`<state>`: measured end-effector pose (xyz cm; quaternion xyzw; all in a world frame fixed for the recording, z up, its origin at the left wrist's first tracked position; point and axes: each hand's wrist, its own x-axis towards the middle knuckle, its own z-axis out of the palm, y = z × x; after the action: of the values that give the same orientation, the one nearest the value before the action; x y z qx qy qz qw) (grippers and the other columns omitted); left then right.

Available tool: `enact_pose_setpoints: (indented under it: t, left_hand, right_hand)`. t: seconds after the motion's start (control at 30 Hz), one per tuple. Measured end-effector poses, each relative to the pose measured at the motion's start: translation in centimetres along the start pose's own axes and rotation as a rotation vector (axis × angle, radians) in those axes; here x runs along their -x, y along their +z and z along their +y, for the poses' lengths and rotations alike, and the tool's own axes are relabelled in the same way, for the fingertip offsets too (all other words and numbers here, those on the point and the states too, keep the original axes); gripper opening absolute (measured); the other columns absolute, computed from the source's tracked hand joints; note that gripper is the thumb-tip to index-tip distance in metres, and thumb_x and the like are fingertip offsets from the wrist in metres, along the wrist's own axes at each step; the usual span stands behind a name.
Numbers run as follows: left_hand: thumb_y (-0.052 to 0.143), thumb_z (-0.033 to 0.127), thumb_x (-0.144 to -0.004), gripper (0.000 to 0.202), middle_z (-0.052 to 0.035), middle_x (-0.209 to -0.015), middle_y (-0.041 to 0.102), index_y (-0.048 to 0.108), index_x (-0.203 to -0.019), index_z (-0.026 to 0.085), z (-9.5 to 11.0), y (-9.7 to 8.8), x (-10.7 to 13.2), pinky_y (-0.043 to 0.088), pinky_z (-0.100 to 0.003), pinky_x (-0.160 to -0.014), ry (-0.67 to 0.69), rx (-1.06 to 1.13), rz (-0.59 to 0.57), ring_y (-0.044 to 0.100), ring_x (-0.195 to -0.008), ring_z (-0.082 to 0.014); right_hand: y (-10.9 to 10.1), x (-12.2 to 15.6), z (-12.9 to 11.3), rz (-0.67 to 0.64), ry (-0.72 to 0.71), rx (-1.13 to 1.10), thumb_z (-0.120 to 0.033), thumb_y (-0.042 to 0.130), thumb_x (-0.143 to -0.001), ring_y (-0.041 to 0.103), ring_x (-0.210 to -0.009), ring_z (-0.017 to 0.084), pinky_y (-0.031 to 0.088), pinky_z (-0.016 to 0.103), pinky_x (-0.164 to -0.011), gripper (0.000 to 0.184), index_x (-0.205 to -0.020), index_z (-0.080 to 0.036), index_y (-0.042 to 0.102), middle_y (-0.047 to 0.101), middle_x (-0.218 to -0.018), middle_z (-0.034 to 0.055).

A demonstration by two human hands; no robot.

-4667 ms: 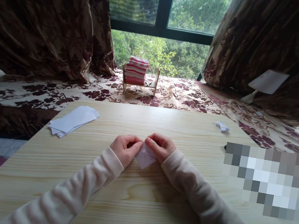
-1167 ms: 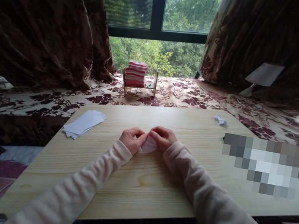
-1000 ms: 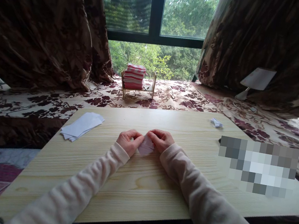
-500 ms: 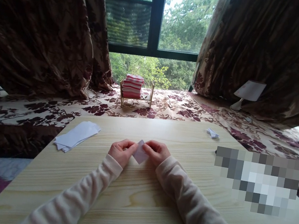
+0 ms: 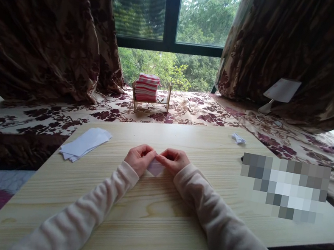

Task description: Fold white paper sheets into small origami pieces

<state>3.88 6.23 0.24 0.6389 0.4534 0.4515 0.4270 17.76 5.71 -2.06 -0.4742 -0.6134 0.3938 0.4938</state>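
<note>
A small folded piece of white paper [image 5: 156,168] is pinched between my two hands, just above the middle of the wooden table [image 5: 141,232]. My left hand [image 5: 140,159] grips its upper left with thumb and fingers. From the other side, my right hand [image 5: 173,160] is closed on its upper edge, and the fingertips of both hands nearly meet there. The paper's top part is hidden behind the fingers. To the left lies a fanned stack of white paper sheets [image 5: 86,145]. Small folded paper pieces [image 5: 238,139] rest near the far right of the tabletop.
A blurred-out object [image 5: 288,185] lies on the table's right side. Beyond the table, a small wooden rack [image 5: 169,98] holds folded red-striped cloths [image 5: 147,88] on a floral cover. A white lamp [image 5: 281,91] stands before the right curtain [image 5: 297,44].
My fingertips have come together over the paper's top corner, which showed as a diamond point before and is now covered or folded. The whole view has tilted slightly downward.
</note>
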Motion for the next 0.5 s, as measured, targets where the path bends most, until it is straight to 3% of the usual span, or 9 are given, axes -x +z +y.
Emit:
enact_pose_setpoints:
  t: [0.2,0.5]
  left_hand:
    - [0.059,0.029,-0.060,0.017,0.0047,-0.046,0.047,0.056,-0.054,0.013,0.0,0.1,-0.2,0.030,-0.018,-0.044,-0.075,0.094,0.065,0.039,-0.046,-0.0066]
    - [0.065,0.028,-0.055,0.018,0.0023,-0.052,0.056,0.060,-0.061,0.012,-0.1,-0.2,-0.5,0.035,-0.019,-0.047,-0.105,0.163,0.061,0.045,-0.048,-0.0070]
  right_hand:
    - [-0.1,0.1,-0.1,-0.056,-0.029,-0.034,-0.045,0.059,-0.063,0.042,-0.046,0.007,0.034,0.021,-0.045,0.033,-0.059,-0.013,0.056,0.050,-0.049,-0.0024]
    - [0.3,-0.1,0.8,0.010,-0.026,-0.046,-0.046,0.062,-0.060,0.044,-0.047,0.008,0.036,0.022,-0.046,0.032,-0.058,-0.014,0.058,0.053,-0.051,-0.0013]
